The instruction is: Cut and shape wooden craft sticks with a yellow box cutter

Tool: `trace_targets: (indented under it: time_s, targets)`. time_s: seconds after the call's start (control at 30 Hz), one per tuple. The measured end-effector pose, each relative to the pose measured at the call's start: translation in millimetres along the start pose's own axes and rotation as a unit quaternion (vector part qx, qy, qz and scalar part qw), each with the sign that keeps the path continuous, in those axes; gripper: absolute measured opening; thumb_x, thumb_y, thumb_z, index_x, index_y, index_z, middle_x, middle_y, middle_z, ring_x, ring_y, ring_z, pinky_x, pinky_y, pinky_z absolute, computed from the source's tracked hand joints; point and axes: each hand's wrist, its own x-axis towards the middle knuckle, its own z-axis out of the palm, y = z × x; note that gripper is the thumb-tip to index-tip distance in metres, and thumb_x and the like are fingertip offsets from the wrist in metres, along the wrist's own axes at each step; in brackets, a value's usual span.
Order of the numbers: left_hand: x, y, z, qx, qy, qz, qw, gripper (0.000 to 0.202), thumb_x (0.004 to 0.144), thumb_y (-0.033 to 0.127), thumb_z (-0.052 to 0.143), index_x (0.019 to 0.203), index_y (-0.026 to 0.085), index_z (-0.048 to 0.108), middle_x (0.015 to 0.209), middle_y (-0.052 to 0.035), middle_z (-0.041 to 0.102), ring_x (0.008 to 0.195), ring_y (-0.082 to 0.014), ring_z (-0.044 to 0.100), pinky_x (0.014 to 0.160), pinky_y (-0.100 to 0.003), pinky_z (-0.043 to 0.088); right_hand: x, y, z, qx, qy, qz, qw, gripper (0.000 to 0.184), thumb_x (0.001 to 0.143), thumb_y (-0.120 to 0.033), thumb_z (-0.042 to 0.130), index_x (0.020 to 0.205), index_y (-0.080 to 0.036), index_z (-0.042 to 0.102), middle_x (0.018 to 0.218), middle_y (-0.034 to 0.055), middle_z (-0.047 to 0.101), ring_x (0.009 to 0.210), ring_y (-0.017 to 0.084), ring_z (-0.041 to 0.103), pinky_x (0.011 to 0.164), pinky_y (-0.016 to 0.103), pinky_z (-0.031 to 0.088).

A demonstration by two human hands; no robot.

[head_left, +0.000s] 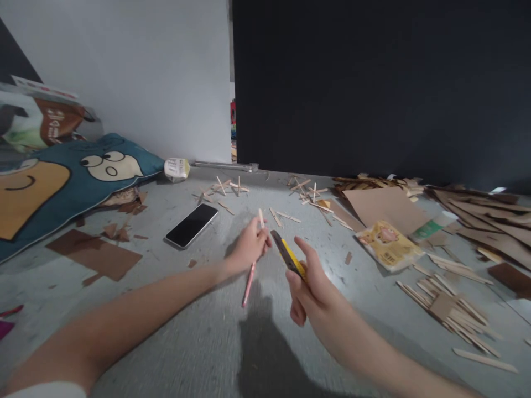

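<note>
My left hand [249, 246] is closed on a short wooden stick [261, 215], which pokes up beyond the fingers. Below that hand, a pink pen [248, 287] shows on the floor; its upper end is hidden by the hand. My right hand [310, 282] grips a yellow and black utility knife [289, 255], its front end pointing up and left toward my left hand. Whether any blade is out is too blurred to tell. Just past my left hand lie a few loose sticks [288, 217].
A phone [192, 225] lies left of my hands, near a cardboard piece [95, 254] and a blue pillow [83, 182]. Crossed sticks [238, 186] stand by the wall. On the right are a yellow packet [389, 245], a stick pile [450, 309] and stacked cardboard [489, 221].
</note>
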Motion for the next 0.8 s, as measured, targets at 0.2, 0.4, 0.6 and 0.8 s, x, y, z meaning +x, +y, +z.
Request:
trace_targets:
  time_s: [0.2, 0.4, 0.6, 0.8]
  targets:
    - [7.6, 6.1, -19.3, 0.023, -0.07, 0.02, 0.997, 0.01, 0.099, 0.026, 0.05, 0.107, 0.022, 0.044, 0.065, 0.0037, 0.067, 0.049, -0.0118, 0.053, 0.05, -0.022, 0.038, -8.9, -8.5, -35.1, 0.144, 0.041, 0.036, 0.988, 0.052, 0.108, -0.045, 0.04, 0.154, -0.023, 0.031, 0.066, -0.0071, 0.048, 0.052, 0.014, 0.052, 0.048, 0.025, 0.048]
    - [-0.1, 19.8, -18.4, 0.226, -0.24, 0.156, 0.931, 0.019, 0.095, 0.021, 0.058, 0.076, 0.021, 0.059, 0.08, -0.0033, 0.067, 0.084, -0.0205, 0.06, 0.078, -0.031, 0.043, 16.6, 39.5, -74.8, 0.152, 0.156, 0.019, 0.976, 0.048, 0.1, -0.053, 0.055, 0.136, -0.021, 0.048, 0.081, -0.0021, 0.063, 0.04, 0.008, 0.047, 0.04, 0.025, 0.045]
    - [7.3, 20.0, -11.7, 0.238, -0.295, 0.275, 0.884, 0.022, 0.091, 0.01, 0.06, 0.074, 0.022, 0.068, 0.078, -0.0042, 0.062, 0.089, -0.0233, 0.054, 0.084, -0.034, 0.041, 13.3, 58.3, -84.0, 0.091, 0.155, 0.063, 0.982, 0.056, 0.091, -0.062, 0.066, 0.124, -0.018, 0.063, 0.082, 0.0043, 0.072, 0.041, 0.011, 0.056, 0.043, 0.028, 0.051]
    - [2.1, 21.4, -7.9, 0.192, -0.308, 0.284, 0.887, 0.027, 0.093, 0.011, 0.057, 0.075, 0.024, 0.071, 0.083, -0.0063, 0.068, 0.095, -0.0248, 0.058, 0.087, -0.036, 0.045, 12.5, 59.9, -86.4, 0.042, 0.178, 0.052, 0.982, 0.046, 0.089, -0.06, 0.067, 0.108, -0.018, 0.071, 0.065, 0.0, 0.063, 0.04, 0.01, 0.047, 0.037, 0.024, 0.037]
